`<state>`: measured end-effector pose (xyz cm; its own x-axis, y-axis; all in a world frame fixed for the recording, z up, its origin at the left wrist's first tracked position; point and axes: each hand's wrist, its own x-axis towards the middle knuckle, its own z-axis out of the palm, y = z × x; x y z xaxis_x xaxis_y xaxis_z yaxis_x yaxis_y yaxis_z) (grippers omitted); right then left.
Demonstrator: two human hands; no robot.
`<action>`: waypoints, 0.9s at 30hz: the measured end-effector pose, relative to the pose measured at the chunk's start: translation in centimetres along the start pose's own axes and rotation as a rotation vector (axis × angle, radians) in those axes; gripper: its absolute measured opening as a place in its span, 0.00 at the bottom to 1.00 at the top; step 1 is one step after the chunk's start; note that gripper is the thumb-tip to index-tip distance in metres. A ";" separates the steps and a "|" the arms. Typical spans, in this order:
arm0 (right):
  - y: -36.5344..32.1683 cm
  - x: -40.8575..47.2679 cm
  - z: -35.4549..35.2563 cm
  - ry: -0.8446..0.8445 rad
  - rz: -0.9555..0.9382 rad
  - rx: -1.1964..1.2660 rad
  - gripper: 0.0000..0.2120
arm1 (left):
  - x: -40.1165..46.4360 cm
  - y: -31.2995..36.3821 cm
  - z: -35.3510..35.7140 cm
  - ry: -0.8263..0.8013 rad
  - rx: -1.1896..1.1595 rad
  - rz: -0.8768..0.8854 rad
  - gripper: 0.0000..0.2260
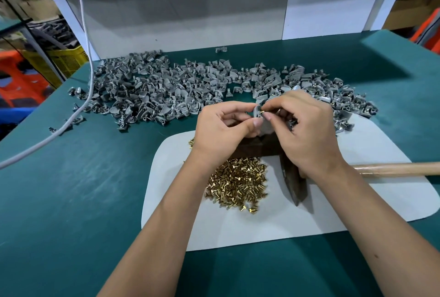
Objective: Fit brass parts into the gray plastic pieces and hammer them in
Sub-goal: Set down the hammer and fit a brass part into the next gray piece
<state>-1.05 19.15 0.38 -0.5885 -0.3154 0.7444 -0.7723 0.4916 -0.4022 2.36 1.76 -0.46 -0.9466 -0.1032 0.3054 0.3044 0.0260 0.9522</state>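
Left hand [226, 127]: pinching one gray piece [258, 112], held above the block [257, 145].
Right hand [307, 130]: fingertips clamped on a brass part [262, 111], set at the piece's hole.
Status: fitting stage; hammering judged still ahead.
Stock: gray pile [178, 89] from 9 to 2 o'clock; brass heap [238, 184] at 6 o'clock.
Hammer [392, 169]: idle at 4 o'clock, head partly under the right wrist.
Unclear: seating depth; which pieces are finished.
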 end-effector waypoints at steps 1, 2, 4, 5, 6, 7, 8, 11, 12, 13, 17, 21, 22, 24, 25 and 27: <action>0.0 0.0 0.0 0.007 -0.013 -0.008 0.03 | 0.0 0.1 -0.1 -0.019 -0.008 -0.002 0.10; 0.1 0.0 -0.1 0.012 -0.023 -0.014 0.02 | 0.0 0.2 -0.1 -0.035 -0.010 -0.001 0.09; 0.1 0.1 -0.2 0.014 -0.036 -0.020 0.02 | 0.1 0.2 -0.2 -0.048 0.007 -0.004 0.05; 0.0 0.1 -0.2 0.008 -0.037 -0.018 0.02 | 0.1 0.2 -0.1 -0.040 0.022 -0.010 0.05; -0.1 0.1 -0.1 -0.001 -0.034 -0.015 0.02 | 0.2 0.2 -0.1 -0.023 0.040 -0.017 0.07; -0.2 0.0 -0.1 -0.011 -0.028 -0.008 0.02 | 0.2 0.2 0.0 -0.006 0.047 -0.025 0.10; -0.3 0.0 0.0 -0.019 -0.019 0.000 0.02 | 0.2 0.1 0.0 0.007 0.041 -0.033 0.11; -0.4 0.0 0.1 -0.016 0.019 0.031 0.02 | 0.2 0.1 -0.2 -0.009 -0.036 -0.037 0.10; -0.4 0.0 0.1 -0.013 0.031 0.035 0.02 | 0.2 0.2 -0.4 -0.023 -0.055 -0.034 0.09; -0.4 0.1 0.0 -0.013 0.039 0.035 0.02 | 0.2 0.2 -0.5 -0.036 -0.071 -0.032 0.09; -0.5 0.0 0.0 -0.023 0.031 0.032 0.02 | 0.3 0.1 -0.6 -0.052 -0.092 -0.021 0.10; -0.3 0.0 0.1 -0.042 0.003 0.022 0.01 | 0.2 0.3 -0.6 -0.065 -0.105 -0.018 0.11; -0.3 0.0 0.0 -0.046 0.001 0.022 0.01 | 0.2 0.3 -0.5 -0.066 -0.113 -0.021 0.11; -0.2 0.1 -0.1 -0.062 0.005 0.026 0.01 | 0.1 0.3 -0.5 -0.061 -0.103 -0.024 0.10; -0.2 0.2 -0.2 -0.075 0.014 0.032 0.01 | 0.2 0.3 -0.5 -0.049 -0.061 -0.015 0.09; -0.2 0.4 -0.7 -0.112 0.046 0.031 0.02 | 0.2 0.2 -0.4 -0.016 0.110 0.032 0.08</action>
<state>-0.95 19.48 1.07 -0.6450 -0.3827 0.6614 -0.7501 0.4826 -0.4522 2.28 1.31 -0.18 -0.9384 -0.0846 0.3352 0.3221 0.1382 0.9366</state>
